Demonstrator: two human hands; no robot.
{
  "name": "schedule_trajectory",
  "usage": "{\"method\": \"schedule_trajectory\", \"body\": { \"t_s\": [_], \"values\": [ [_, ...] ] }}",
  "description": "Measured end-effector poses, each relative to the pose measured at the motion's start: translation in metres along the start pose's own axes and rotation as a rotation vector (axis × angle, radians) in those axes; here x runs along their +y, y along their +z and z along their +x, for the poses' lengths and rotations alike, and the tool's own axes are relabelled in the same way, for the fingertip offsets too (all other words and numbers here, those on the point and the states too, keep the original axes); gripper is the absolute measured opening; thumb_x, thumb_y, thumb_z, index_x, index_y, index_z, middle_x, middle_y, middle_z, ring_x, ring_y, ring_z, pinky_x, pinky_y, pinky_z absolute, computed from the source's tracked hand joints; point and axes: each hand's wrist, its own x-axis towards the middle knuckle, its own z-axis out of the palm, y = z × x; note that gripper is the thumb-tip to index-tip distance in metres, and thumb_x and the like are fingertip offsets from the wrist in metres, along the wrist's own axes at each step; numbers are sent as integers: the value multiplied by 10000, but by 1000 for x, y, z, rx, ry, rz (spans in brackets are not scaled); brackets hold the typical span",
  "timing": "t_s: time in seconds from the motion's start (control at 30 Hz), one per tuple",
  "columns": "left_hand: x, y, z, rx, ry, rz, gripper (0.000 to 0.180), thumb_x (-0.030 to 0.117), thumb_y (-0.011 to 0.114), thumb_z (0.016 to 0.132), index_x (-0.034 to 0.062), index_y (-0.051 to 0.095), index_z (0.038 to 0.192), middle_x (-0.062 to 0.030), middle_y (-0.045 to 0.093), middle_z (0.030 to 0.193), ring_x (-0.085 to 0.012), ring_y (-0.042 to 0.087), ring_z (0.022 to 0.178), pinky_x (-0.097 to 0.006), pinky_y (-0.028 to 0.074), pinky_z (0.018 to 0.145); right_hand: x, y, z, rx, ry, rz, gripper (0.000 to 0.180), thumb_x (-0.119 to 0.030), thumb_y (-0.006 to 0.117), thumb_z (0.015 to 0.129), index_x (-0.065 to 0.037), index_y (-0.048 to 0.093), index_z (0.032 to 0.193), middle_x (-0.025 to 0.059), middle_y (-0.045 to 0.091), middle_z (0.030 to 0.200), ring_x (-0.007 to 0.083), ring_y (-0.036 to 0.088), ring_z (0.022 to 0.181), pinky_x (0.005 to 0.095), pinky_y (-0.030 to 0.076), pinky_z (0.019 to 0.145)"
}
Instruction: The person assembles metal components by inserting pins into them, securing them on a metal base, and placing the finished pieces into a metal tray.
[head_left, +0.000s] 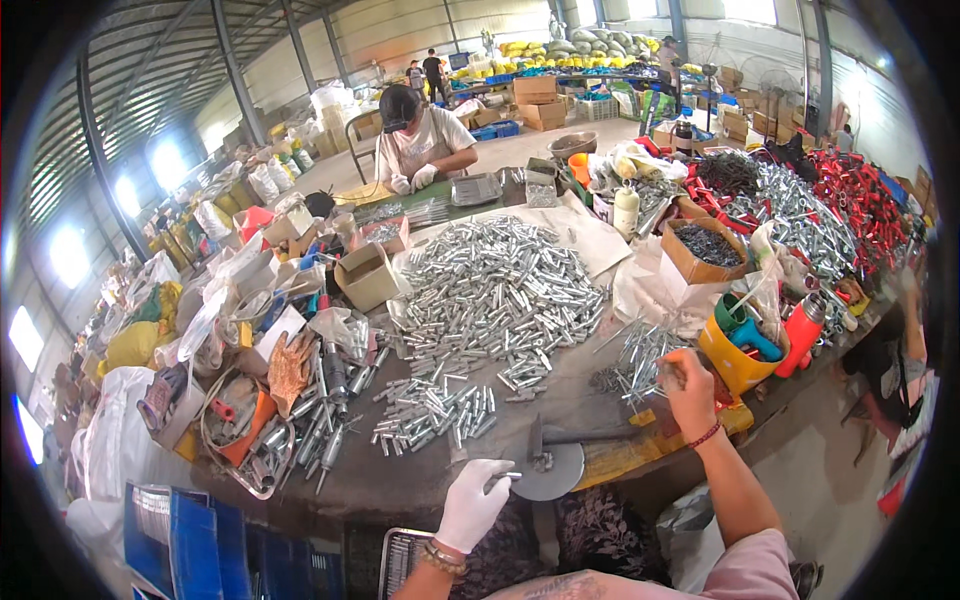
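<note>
My left hand (474, 506), in a white glove, is at the table's near edge. Its thumb and fingers pinch a short silver metal sleeve (513, 475), held beside a round grey metal disc (551, 474). What looks like a hammer (580, 435) lies just beyond the disc, its handle pointing right. My bare right hand (690, 395) is raised to the right, by a small heap of thin metal pins (643, 362). Its fingers are curled together, and whatever they hold is too small to name. Farther in lie a small group of sleeves (435, 412) and a large sleeve heap (500, 290).
An orange-yellow bin (735, 355) and red bottle (803, 325) stand at right, near a cardboard box of dark small parts (705, 250). Rods, gloves and bags crowd the left. A co-worker (425, 140) in white gloves sits across the table. Blue crates (195, 545) stand lower left.
</note>
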Motion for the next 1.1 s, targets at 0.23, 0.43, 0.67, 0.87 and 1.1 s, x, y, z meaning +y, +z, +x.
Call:
{"method": "schedule_trajectory", "body": {
  "t_s": [0.23,0.43,0.67,0.87,1.1],
  "values": [
    [18,-5,1,-14,170,342,181,133,785,947,106,822,1122,-88,746,1064,-284,733,1023,-409,590,904,10,17,-39,-43,56,13,346,60,773,938,-35,658,1250,92,759,1082,139,722,893,291,596,769],
    [17,-7,3,48,212,445,130,196,815,923,138,849,1034,-55,725,981,-295,698,986,-419,560,907,-28,18,-35,-163,42,16,276,60,780,913,-55,794,1164,64,751,956,164,739,921,334,584,762],
    [12,-5,6,-4,205,392,174,232,855,894,145,846,1045,-52,715,935,-288,687,943,-421,549,867,-115,49,-80,-553,-224,9,385,19,734,875,-184,797,1196,81,675,1021,335,716,907,445,590,771],
    [7,-4,5,27,215,329,173,224,858,890,146,838,1043,-56,701,911,-291,684,913,-430,549,835,-110,62,-95,-644,-374,-173,295,-31,718,866,-153,776,1128,79,618,1040,312,707,973,439,599,777],
    [6,-5,10,20,196,307,130,211,819,922,132,832,1023,-67,697,923,-305,679,918,-437,547,833,-120,57,-81,-714,-425,-304,318,-82,740,852,-155,772,1161,79,619,1050,310,699,1039,447,604,810]
  ]
}}
